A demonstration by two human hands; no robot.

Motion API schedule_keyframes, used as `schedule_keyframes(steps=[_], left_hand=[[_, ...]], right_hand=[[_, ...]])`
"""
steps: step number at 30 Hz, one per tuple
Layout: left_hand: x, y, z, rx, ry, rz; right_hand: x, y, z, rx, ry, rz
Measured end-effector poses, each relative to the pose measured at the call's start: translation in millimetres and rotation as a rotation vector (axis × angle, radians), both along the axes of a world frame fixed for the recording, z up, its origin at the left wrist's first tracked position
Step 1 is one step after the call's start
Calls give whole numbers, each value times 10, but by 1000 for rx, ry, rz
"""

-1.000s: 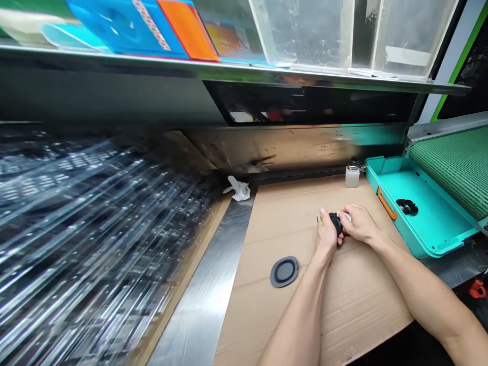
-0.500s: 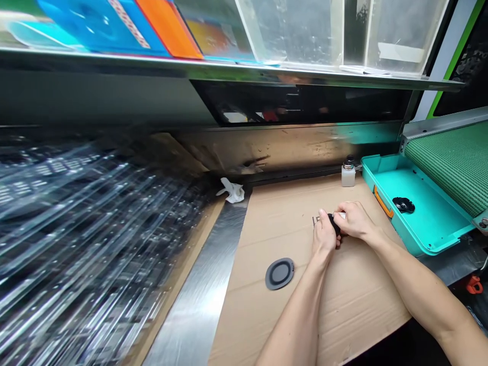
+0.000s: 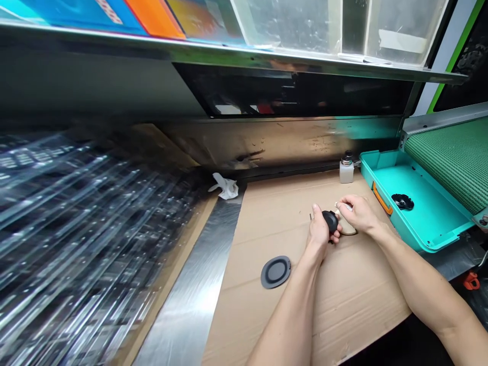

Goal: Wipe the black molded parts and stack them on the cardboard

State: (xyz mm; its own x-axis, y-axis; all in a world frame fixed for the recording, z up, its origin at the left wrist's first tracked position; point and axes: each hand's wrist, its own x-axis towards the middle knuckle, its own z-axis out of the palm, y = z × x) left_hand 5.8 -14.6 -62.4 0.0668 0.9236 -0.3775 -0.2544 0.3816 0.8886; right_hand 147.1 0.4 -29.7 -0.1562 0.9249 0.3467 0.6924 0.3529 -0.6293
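Note:
My left hand is closed around a round black plastic part, its smooth domed face turned up. Just to the right, my right hand pinches a small white wad, perhaps a wipe; a narrow gap separates it from the black part. Below those fingers shows a pale, curved-edged patch that I cannot identify. A flat grey oval piece with a dark ring lies on the cardboard sheet, left of my left forearm.
A turquoise tray at right holds a black part, beside a green conveyor belt. A small bottle stands at the cardboard's back edge. Crumpled white tissue lies at left, near stacked clear plastic trays. A shelf crosses above.
My right hand has moved slightly right, off the black part, with the white wad in its fingers. More of the black part's domed face shows in my left hand. The view has shifted slightly.

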Motion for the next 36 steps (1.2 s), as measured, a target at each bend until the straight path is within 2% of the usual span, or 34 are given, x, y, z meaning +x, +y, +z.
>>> schedule_keyframes(steps=[4, 9, 16, 27, 30, 34, 36], left_hand=[[-6, 17, -15, 7, 33, 0], [-8, -9, -37, 53, 118, -25], [-21, -17, -79, 100, 265, -13], [22, -96, 29, 120, 335, -21], [11, -81, 52, 85, 204, 7], [-139, -3, 166, -97, -317, 86], [-240, 44, 227, -205, -522, 120]], right_hand=[[-46, -9, -83, -26, -92, 55], [-64, -31, -71, -86, -185, 74], [-143, -38, -65, -32, -318, 66], [-195, -139, 100, -90, -488, 2], [-132, -167, 127, -125, -465, -29], [6, -156, 140, -73, -358, -129], [68, -136, 149, -130, -410, -221]])
